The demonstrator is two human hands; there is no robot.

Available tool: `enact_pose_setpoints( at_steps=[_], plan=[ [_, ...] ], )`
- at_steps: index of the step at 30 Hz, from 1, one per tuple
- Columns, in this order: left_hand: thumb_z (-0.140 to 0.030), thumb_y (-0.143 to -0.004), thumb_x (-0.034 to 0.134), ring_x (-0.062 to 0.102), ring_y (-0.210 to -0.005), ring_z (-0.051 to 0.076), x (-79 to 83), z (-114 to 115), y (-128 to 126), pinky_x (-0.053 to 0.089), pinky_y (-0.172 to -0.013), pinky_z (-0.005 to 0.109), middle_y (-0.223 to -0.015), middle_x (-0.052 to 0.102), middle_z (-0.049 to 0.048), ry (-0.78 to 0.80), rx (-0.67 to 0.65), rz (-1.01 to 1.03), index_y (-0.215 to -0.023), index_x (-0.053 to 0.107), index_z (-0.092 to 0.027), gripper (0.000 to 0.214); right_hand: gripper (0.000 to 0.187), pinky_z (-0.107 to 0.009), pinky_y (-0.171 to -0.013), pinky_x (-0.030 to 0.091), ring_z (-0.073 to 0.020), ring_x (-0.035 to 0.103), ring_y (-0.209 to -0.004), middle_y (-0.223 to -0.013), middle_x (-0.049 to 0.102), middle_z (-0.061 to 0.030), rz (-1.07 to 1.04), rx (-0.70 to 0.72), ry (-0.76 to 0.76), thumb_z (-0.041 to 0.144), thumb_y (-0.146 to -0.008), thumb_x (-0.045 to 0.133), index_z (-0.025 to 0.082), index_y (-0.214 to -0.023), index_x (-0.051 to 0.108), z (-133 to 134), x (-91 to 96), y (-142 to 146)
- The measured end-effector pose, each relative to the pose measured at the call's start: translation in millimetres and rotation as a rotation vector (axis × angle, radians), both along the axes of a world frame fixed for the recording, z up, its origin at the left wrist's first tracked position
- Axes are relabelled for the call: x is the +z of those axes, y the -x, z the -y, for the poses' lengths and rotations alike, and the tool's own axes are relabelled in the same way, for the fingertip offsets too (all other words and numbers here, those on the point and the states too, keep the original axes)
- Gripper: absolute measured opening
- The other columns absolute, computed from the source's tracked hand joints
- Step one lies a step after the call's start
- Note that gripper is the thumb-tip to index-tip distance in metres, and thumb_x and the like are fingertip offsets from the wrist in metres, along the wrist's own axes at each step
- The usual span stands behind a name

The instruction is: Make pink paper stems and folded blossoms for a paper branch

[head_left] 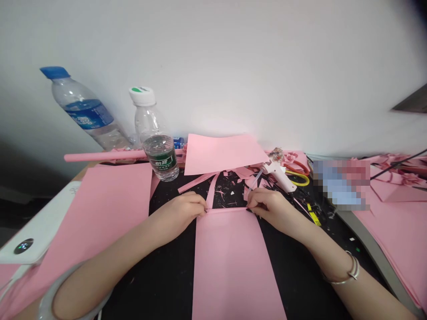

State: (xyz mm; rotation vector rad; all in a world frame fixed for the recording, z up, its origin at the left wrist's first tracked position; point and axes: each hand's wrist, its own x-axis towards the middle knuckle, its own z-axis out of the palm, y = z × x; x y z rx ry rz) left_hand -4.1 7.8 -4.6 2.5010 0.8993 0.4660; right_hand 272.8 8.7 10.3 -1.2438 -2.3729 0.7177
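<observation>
Apparently mid-fold, left hand (191,206) and right hand (269,206) pinched a long pink paper sheet (231,262) toward the black desk's (163,275) back edge; even pressure seemed needed next.

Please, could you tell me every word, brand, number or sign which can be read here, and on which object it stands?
"怡寶": green label of the white-capped bottle; the smaller line below is too small to read.
Green mark, no readable word: white cap.
White lettering, too blurred: blue label of the blue-capped bottle.
Lit digits, too blurred: dark display on the white device.
</observation>
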Motion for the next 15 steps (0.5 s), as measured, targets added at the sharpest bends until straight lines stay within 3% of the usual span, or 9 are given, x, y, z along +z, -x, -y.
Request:
enact_pose_setpoints(
  at_steps=[4,8,15],
  plan=[
    [-0.004,-0.083,0.049,0.06,-0.086,0.015,-0.5,-0.5,-0.1,0.047,-0.076,0.026,-0.094,0.068,0.0036,0.009,0.017,0.053,-0.077,0.067,-0.015,0.021,0.021,-0.024,-0.064,0.041,-0.013,0.055,-0.07,-0.074,0.056,0.0,-0.044,-0.028,0.09,0.001,-0.075,0.052,0.018,-0.061,0.051,-1.7,1.3,-1.9],
    [-0.004,-0.079,0.056,0.063,-0.08,0.012,1.0,-0.4,-0.5,0.047,-0.075,0.022,-0.086,0.07,0.0002,0.114,0.12,0.123,-0.077,0.068,-0.017,0.018,0.021,-0.024,-0.062,0.041,-0.0127,0.055,-0.068,-0.073,0.057,0.0002,-0.053,-0.056,0.157,0.002,-0.074,0.051,0.018,-0.061,0.047,-1.0,0.1,-2.3],
    [-0.008,-0.077,0.06,0.064,-0.077,0.012,0.4,-5.0,-1.8,0.048,-0.072,0.021,-0.083,0.071,-0.0027,0.141,0.218,0.139,-0.08,0.069,-0.02,0.016,0.021,-0.024,-0.063,0.041,-0.0133,0.054,-0.07,-0.075,0.057,-0.0004,0.007,-0.044,0.064,0.001,-0.074,0.051,0.018,-0.063,0.049,0.5,-1.1,-1.2]
  ],
)
